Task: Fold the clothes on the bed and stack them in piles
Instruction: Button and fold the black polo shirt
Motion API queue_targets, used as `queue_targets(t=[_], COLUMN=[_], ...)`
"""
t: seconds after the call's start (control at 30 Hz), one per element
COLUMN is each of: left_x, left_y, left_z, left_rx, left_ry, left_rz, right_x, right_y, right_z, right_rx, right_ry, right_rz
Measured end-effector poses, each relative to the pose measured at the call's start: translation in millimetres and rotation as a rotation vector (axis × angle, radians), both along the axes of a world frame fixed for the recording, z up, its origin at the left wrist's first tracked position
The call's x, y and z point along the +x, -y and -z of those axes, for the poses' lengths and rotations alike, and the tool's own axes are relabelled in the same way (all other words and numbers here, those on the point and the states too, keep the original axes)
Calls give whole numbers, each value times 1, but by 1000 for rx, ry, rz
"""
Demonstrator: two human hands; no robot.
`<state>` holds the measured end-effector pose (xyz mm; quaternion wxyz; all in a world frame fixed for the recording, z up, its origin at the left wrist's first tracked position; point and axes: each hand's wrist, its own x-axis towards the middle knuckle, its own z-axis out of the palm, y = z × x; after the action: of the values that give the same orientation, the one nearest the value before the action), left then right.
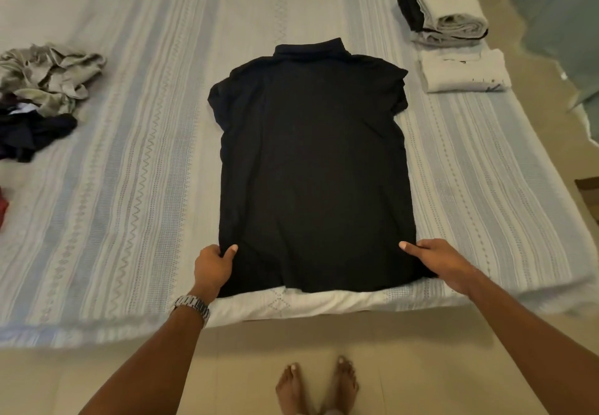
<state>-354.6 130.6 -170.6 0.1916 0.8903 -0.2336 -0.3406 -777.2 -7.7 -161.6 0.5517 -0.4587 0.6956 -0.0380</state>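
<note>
now the black shirt (pixel 312 168) is lying flat, collar away, at the near edge of the bed (pixel 129 187). the left hand (pixel 212 268) and right hand (pixel 437 260) are each pinching a hem corner; pulling evenly should be smoothing it before folding.

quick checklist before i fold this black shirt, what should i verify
1. Shirt lies flat, collar at the far end: ok.
2. Left hand pinches the near left hem corner: ok.
3. Right hand holds the near right corner: thumb on top, fingers hidden: cannot tell.
4. Sleeves spread out flat: not ok, both look bunched in at the sides.
5. Bare bed on both sides for folding: ok.
6. Folded piles at the far right, ready for stacking: ok.
</note>
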Motion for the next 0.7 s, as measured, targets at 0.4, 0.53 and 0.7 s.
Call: queue_targets(t=[0.4,0.53,0.7], left_x=[31,34,34], left_y=[-30,-38,-49], left_z=[-5,1,5], left_rx=[-113,-41,2], left_ry=[-36,110,117], left_rz=[-135,-36,-17], right_x=[-35,-30,-14], right_y=[-17,-26,-42], right_z=[-7,8,23], right_rx=[-334,-334,-368], right_ry=[-318,-587,-781], right_rz=[73,-102,-120])
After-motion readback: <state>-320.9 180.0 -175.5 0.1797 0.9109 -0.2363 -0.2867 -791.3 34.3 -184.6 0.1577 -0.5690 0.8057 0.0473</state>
